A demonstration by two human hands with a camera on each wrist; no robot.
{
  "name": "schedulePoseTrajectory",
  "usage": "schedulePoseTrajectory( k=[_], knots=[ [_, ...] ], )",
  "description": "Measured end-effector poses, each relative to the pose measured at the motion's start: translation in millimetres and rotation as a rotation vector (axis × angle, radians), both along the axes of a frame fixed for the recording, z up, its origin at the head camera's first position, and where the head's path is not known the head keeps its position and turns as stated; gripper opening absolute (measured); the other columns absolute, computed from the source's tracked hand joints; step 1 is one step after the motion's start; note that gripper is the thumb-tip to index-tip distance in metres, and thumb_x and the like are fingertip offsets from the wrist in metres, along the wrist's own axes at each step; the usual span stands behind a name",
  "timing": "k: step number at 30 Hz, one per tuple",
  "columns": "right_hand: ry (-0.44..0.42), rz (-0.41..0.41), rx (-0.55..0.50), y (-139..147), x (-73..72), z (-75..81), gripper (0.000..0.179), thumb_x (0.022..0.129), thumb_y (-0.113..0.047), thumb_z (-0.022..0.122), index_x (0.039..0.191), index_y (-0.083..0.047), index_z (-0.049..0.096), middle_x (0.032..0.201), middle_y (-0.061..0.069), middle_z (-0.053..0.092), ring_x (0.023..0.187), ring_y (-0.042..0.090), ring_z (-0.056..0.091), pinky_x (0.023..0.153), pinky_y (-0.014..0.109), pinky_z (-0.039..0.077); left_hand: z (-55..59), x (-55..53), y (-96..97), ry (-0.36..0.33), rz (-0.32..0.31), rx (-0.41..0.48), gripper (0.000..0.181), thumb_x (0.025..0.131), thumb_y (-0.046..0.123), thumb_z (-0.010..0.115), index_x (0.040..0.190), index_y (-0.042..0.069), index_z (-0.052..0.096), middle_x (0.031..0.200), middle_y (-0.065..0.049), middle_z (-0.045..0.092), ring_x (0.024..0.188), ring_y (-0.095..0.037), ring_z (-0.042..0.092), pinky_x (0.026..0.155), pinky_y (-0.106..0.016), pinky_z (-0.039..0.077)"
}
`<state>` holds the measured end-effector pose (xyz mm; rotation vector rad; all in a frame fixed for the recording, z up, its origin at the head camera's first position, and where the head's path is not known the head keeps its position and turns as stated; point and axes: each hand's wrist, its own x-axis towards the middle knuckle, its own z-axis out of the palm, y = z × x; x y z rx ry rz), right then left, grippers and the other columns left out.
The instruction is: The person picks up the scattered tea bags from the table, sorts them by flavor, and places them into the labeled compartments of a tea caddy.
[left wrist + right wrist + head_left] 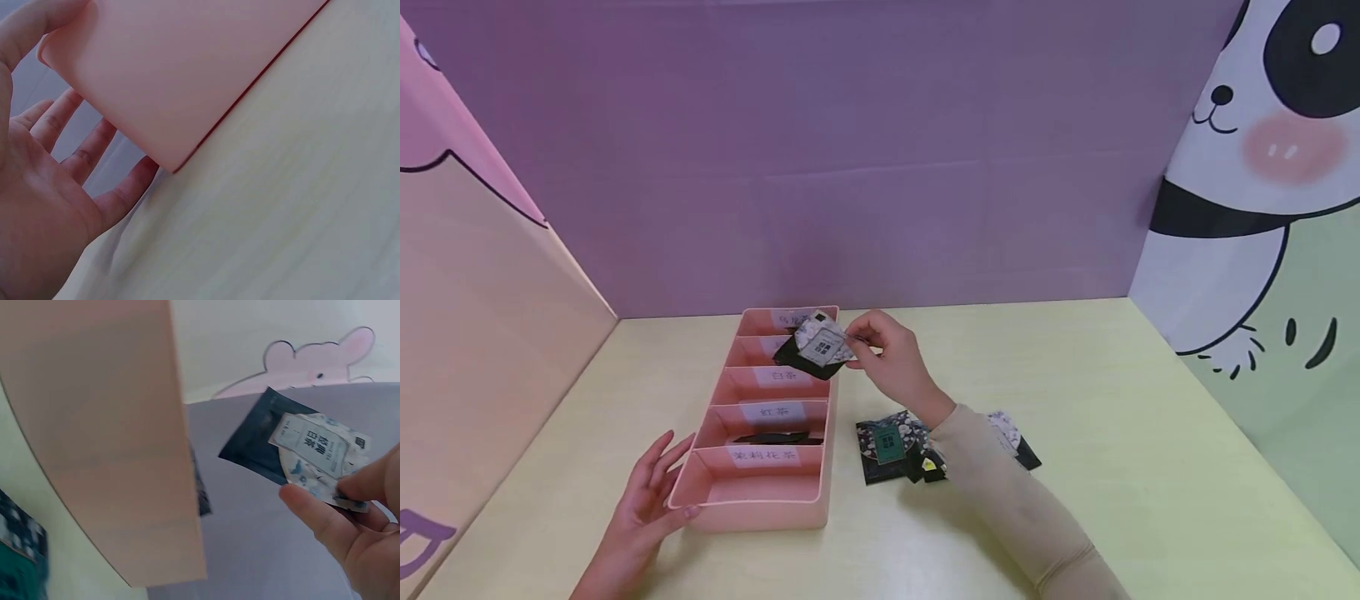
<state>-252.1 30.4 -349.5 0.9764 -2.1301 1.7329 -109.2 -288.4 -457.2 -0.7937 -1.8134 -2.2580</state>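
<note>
Nearest to us, a beige sleeve (pixel 1022 500) crosses the lower right of the head view and leads to the right hand (pixel 891 358), whose thumb and fingers pinch the pale end of a tea sachet (pixel 312 444). We see it raised and tilted above the far part of a pink box (pixel 760 517), its white label over a black packet; we cannot tell which compartment lies directly below. The box has five labelled compartments in a row, and dark packets (pixel 775 437) lie in the second from the near end. Our left hand (pixel 640 512) has its fingers spread along the left side and its thumb against the near corner. Just right of the box, a green-labelled sachet (pixel 890 446) and a white-and-black sachet (pixel 1009 433) lie on the pale table (pixel 1112 400), partly behind our sleeve. Beyond stands a purple backdrop (pixel 880 167).
</note>
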Motion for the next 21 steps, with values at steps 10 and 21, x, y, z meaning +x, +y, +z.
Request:
schedulePoseTrajectory(
  k=[10, 21],
  knots=[
    [0.240, 0.010, 0.269, -13, 4.8, -15.5, 0.012, 0.092, 0.007, 0.065, 0.101, 0.001, 0.068, 0.097, 0.011, 0.065, 0.083, 0.020, 0.064, 0.074, 0.016, 0.053, -3.0, -1.3, 2.7, 0.027, -0.008, 0.021, 0.092, 0.080, -0.036, 0.039, 0.158, 0.005, 0.014, 0.155, 0.000, 0.040, 0.131, -0.010, 0.047, 0.095, -0.021, 0.048],
    [0.404, 0.032, 0.653, -18, 8.4, -24.8, 0.018, 0.093, -0.003, 0.068, 0.108, -0.009, 0.076, 0.105, 0.003, 0.074, 0.097, 0.021, 0.063, 0.089, 0.026, 0.049, -5.2, -3.0, 1.4, 0.022, 0.010, 0.004, 0.091, 0.081, -0.035, 0.041, 0.158, 0.006, 0.014, 0.154, 0.001, 0.041, 0.131, -0.009, 0.047, 0.095, -0.021, 0.048]
  ],
)
